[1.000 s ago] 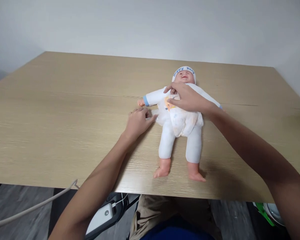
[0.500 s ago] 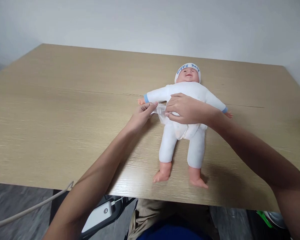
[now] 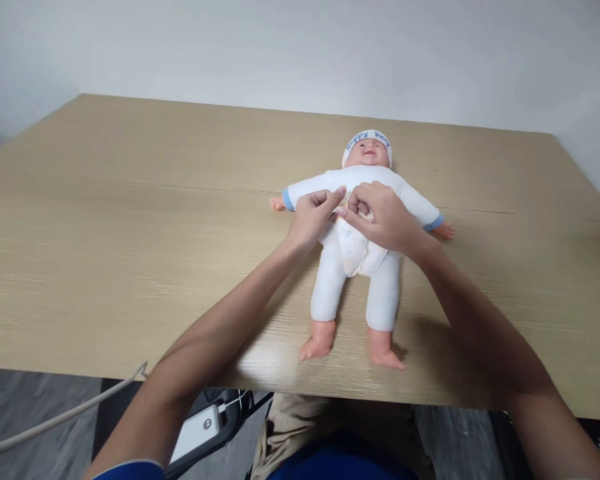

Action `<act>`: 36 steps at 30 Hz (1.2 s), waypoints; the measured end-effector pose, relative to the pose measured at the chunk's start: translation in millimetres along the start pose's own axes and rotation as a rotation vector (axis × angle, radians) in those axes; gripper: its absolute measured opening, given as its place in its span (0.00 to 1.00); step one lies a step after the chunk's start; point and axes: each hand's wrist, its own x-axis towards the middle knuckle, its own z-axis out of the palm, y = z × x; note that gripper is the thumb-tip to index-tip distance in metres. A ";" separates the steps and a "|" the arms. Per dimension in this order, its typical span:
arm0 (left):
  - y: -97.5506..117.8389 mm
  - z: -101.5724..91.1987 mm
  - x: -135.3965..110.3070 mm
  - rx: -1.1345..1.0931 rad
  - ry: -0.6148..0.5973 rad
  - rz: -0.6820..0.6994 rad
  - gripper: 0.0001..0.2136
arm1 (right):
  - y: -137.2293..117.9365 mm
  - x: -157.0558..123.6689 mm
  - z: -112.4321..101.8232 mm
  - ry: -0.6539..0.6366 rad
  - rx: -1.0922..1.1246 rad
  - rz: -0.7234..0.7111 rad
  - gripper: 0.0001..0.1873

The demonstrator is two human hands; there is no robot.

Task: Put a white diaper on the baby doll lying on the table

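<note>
A baby doll (image 3: 360, 267) in a white suit and a white cap lies on its back on the wooden table (image 3: 130, 233), head away from me. A white diaper (image 3: 355, 250) covers its hips. My left hand (image 3: 313, 217) pinches the diaper's left side at the doll's waist, fingers closed. My right hand (image 3: 383, 217) presses on the doll's belly with fingers curled on the diaper's front edge. The two hands touch at the waist.
A white cable (image 3: 55, 420) hangs off the table's near edge at the left. Below the edge a white power bank (image 3: 195, 433) lies on a dark seat. A pale wall stands behind the table.
My left hand has moved from the table beside the doll up onto its waist, drawing the diaper flap inward. My right hand has slid from the chest to the belly.
</note>
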 end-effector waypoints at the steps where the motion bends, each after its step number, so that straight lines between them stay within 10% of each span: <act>1: -0.3 3.3 -0.3 0.004 -0.012 0.007 0.37 | -0.1 0.6 2.0 -0.005 -0.007 0.004 0.19; 16: -52.7 -20.5 2.6 0.238 -0.042 0.252 0.25 | 8.6 3.7 18.6 0.173 -0.025 0.054 0.19; 22: -51.7 -19.0 4.9 0.245 -0.046 0.193 0.23 | 11.4 0.8 24.4 0.225 0.057 0.091 0.12; 30: -16.8 -12.5 -28.6 0.364 0.242 0.416 0.16 | -19.3 -8.2 -1.3 0.305 -0.060 0.110 0.18; 36: 0.4 -21.4 -102.7 0.528 -0.144 0.584 0.05 | -82.6 -93.5 -8.3 0.227 -0.013 0.000 0.07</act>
